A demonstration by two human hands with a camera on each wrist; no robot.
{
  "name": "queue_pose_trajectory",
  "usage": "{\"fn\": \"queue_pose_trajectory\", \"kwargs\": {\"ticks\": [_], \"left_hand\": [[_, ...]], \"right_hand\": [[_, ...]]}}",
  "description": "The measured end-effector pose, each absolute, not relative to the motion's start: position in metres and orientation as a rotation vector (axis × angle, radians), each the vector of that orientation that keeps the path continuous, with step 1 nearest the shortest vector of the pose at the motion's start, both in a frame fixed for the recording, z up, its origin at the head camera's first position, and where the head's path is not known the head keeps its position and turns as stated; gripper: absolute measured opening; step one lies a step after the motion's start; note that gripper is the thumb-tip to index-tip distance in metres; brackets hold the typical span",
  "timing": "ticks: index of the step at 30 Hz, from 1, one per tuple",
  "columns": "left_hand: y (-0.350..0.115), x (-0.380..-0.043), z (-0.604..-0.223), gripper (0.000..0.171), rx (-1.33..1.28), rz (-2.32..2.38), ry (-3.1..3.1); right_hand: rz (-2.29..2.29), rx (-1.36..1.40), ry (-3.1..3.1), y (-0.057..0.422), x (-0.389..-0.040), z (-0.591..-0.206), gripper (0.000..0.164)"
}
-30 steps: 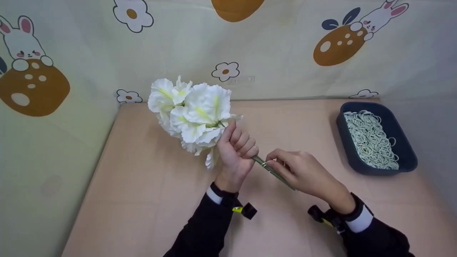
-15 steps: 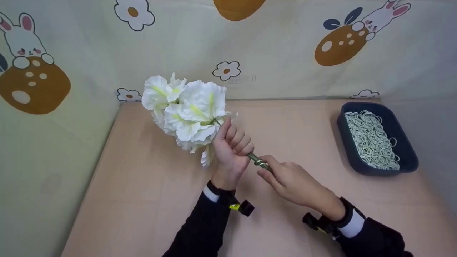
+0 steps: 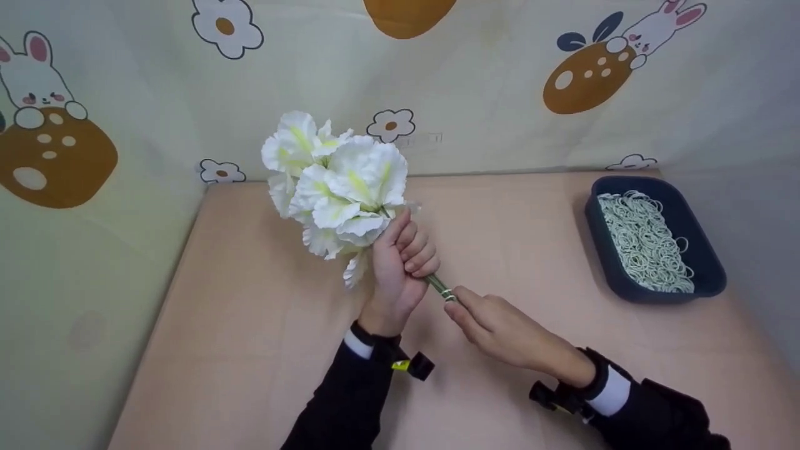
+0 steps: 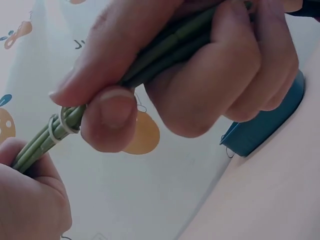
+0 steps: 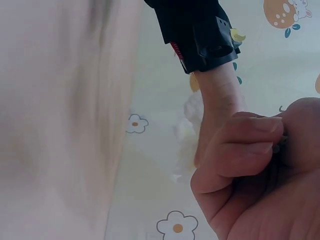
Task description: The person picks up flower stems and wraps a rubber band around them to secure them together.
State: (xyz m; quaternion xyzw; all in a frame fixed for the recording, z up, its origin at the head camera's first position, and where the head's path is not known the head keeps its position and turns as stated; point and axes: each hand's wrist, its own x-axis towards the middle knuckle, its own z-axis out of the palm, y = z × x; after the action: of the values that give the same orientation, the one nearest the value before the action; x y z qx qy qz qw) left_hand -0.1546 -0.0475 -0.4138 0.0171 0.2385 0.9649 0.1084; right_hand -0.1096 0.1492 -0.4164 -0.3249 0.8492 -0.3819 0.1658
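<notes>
A bunch of white flowers (image 3: 350, 187) with yellow-green streaks is held tilted over the table, blooms toward the back left. The left hand (image 3: 403, 269) grips the green stems (image 3: 436, 284) just under the blooms, its fingers curled round them. Farther down, the right hand (image 3: 503, 328) holds the lower stems between thumb and fingers, covering their ends. Between the hands, pale rubber bands (image 4: 59, 125) circle the stems, right at the right thumb and fingertip in the left wrist view. In the right wrist view the right fingers (image 5: 245, 155) curl round the stems, which are mostly hidden.
A dark blue tub (image 3: 703, 250) stands at the right of the table, holding a heap of pale rubber bands (image 3: 647, 244). The pinkish tabletop (image 3: 250, 350) meets a printed cloth backdrop (image 3: 487, 81) behind and at the sides.
The right fingers have gone from pinching at the band to gripping the stems below it, hiding the stem ends. The blooms have tipped slightly upward in the head view.
</notes>
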Motion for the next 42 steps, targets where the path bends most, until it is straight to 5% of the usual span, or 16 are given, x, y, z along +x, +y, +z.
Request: {"fn": "queue_pose_trajectory", "kwargs": {"ticks": [8, 12, 19, 33, 42], "left_hand": [[-0.044, -0.154, -0.425, 0.049, -0.119, 2.692, 1.028], [-0.054, -0.148, -0.426, 0.037, 0.011, 2.425, 1.54], [-0.081, -0.133, -0.43, 0.041, 0.268, 1.903, 2.304], [-0.083, -0.141, -0.451, 0.038, 0.317, 1.68, 2.446], [-0.075, -0.173, -0.476, 0.039, 0.326, 1.657, 2.415]], "right_hand": [[-1.23, -0.799, 2.217, 0.158, -0.114, -0.421, 0.031], [-1.371, -0.712, 2.052, 0.162, -0.113, -0.421, 0.038], [-1.474, -0.685, 2.012, 0.164, -0.104, -0.425, 0.04], [-1.087, -0.82, 2.276, 0.156, -0.104, -0.453, 0.028], [-1.015, -0.857, 2.305, 0.147, -0.125, -0.471, 0.038]]}}
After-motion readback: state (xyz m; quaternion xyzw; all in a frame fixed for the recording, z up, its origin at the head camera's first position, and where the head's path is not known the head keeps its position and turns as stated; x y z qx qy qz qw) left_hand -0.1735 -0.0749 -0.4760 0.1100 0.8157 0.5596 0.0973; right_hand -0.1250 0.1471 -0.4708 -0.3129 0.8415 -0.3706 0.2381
